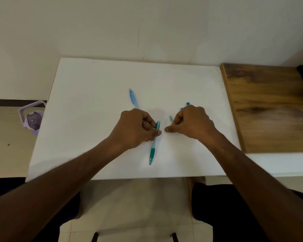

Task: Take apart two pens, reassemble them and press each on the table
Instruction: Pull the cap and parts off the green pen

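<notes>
Pens first: the green pen [154, 144] sits in my left hand [135, 128], fingers curled round its upper end, tip pointing back at me. Blue pen [133, 98] lies beyond it. My right hand [191, 123] – just right of it – pinches small bits [171, 118].

blue pen [133, 98] near end: under left hand [132, 128] | right hand [192, 122] contents: hidden (curled fingers)

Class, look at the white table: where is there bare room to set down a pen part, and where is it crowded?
Bare: the far strip beside the wall, and the left side beyond the blue pen. Crowded: the centre, where the left hand grips the green pen and the right hand covers small parts.
</notes>
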{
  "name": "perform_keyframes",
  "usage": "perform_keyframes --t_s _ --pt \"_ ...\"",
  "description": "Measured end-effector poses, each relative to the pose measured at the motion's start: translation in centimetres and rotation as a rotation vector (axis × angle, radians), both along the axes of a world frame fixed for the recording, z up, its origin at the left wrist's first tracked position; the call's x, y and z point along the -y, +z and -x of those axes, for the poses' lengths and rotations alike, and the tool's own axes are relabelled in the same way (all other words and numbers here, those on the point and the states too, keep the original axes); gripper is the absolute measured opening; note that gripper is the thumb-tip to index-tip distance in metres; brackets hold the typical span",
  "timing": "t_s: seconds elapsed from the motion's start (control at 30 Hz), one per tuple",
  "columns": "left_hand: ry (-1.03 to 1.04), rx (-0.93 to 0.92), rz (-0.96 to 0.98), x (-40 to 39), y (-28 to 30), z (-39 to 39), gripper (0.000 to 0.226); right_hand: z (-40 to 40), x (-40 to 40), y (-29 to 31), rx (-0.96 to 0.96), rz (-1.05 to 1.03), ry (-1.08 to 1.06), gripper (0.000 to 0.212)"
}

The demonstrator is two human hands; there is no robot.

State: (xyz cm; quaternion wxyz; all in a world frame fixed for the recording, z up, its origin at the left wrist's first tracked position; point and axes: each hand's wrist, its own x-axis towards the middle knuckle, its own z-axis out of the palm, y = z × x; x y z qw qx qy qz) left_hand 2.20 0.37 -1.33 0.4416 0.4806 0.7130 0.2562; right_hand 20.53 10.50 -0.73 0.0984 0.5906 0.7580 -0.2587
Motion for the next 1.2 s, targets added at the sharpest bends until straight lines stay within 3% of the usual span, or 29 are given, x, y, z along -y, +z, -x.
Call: perform_keyframes --t_s 0.17,0.27,0.5,0.77,0.9,1.0,1.2 --pt "-0.031 -0.062 0.006 0.1 -0.3 -0.4 0.025 -2.5 -2.7 2.0 -0.164 -0.169 -0.101 0.037" --pt "-0.024 -0.086 0.006 0.0 -0.2 -0.5 0.031 -3.5 -3.1 1.9 -0.093 -0.316 -0.098 0.025" --pt "-0.032 -0.157 -0.002 0.1 0.3 -0.7 0.026 -2.9 -2.9 -0.1 -0.117 -0.246 -0.153 0.033" --pt "-0.02 -0.186 0.029 0.1 0.2 -0.3 0.025 -2.7 -3.1 0.0 -0.101 -0.242 -0.144 0.024" --pt "-0.011 -0.238 -0.134 -0.3 0.9 0.4 0.022 -2.7 -3.3 1.7 -0.413 -0.053 -0.261 0.011" --pt "0.06 -0.087 -0.236 -1.0 1.7 0.5 0.016 -1.9 -2.5 2.5 -0.652 0.196 -0.289 0.003" --pt "0.166 0.127 -0.172 -1.5 1.7 -0.5 0.031 -0.3 -0.3 2.2 -0.741 0.301 -0.156 0.007"
